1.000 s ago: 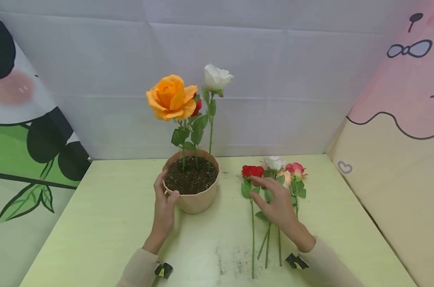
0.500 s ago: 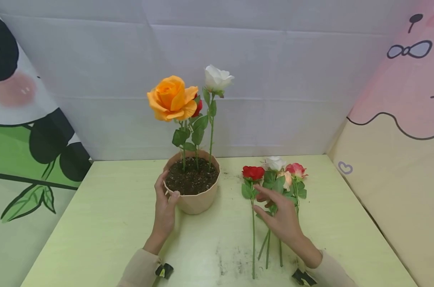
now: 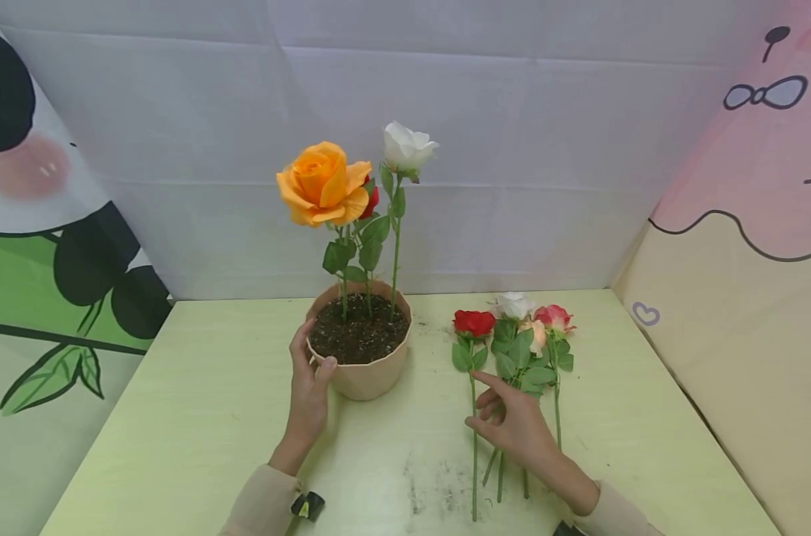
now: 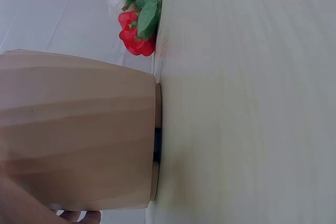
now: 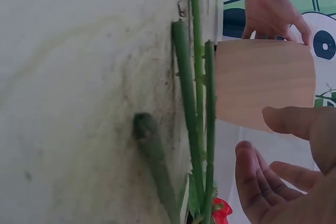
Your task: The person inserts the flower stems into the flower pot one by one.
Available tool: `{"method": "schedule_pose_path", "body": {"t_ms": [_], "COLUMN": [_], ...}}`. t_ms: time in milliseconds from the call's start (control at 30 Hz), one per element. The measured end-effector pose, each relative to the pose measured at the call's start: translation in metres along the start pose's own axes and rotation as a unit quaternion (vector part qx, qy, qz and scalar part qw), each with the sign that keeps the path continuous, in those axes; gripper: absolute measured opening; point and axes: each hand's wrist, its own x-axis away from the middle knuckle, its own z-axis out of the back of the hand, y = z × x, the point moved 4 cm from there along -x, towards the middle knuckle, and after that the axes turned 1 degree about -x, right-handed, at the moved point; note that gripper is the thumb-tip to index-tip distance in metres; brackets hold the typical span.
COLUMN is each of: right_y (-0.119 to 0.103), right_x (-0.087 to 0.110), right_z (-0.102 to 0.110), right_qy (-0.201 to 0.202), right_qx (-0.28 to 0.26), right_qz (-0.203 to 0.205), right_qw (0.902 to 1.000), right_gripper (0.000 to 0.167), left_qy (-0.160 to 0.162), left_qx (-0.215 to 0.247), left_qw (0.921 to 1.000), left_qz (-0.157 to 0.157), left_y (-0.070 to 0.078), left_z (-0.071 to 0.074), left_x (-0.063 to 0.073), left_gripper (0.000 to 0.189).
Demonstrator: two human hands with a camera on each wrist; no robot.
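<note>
My left hand (image 3: 309,398) grips the left side of a tan flowerpot (image 3: 372,381), its thumb over the rim. Dark soil fills the pot, and an orange rose (image 3: 325,186), a white rose (image 3: 408,149) and a partly hidden red rose (image 3: 372,201) stand upright in it. To the right, a long-stemmed red rose (image 3: 474,323) lies on the table. My right hand (image 3: 521,429) is over its stem, thumb and index finger spread apart on either side along it. In the right wrist view the fingers (image 5: 252,182) hold nothing, with green stems (image 5: 197,87) beside them.
Right of the red rose lie another white rose (image 3: 513,305), a peach rose (image 3: 536,339) and a pink rose (image 3: 554,318), their stems partly under my right hand. Dark soil smudges (image 3: 439,487) mark the pale table (image 3: 198,417). A white cloth backdrop (image 3: 513,149) hangs behind.
My right hand has drawn back toward me, from beside the red rose's bloom down to its stem, uncovering the leaves. The left hand keeps its hold on the flowerpot.
</note>
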Motion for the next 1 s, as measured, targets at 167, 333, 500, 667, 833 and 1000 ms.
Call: {"method": "schedule_pose_path", "body": {"t_ms": [167, 333, 500, 667, 833, 1000], "right_y": [0.003, 0.006, 0.009, 0.012, 0.019, 0.027], "right_x": [0.002, 0.003, 0.003, 0.001, 0.001, 0.001], "right_z": [-0.004, -0.006, -0.009, -0.013, -0.014, -0.015], "right_qy": [-0.034, -0.053, -0.078, -0.103, -0.101, -0.089], "right_qx": [0.018, 0.055, 0.09, 0.101, 0.072, 0.044], "right_qz": [-0.003, -0.015, -0.035, -0.034, -0.001, 0.023], "right_qw": [0.9993, 0.9969, 0.9923, 0.989, 0.9922, 0.9948], "right_gripper": [0.075, 0.08, 0.085, 0.086, 0.084, 0.079], "left_qy": [0.002, -0.001, -0.004, -0.001, 0.0, 0.001], "left_qx": [-0.003, 0.0, 0.005, 0.001, -0.007, -0.007], "left_qw": [0.9999, 1.0, 1.0, 1.0, 1.0, 0.9999], "left_qz": [-0.01, -0.006, 0.006, 0.006, 0.005, 0.007], "left_y": [0.0, -0.002, -0.002, 0.0, 0.001, 0.0], "left_z": [-0.001, -0.001, -0.001, -0.001, -0.001, 0.0], "left_x": [0.0, -0.001, -0.001, 0.0, 0.0, 0.0], "left_gripper": [0.07, 0.07, 0.074, 0.074, 0.072, 0.072]}}
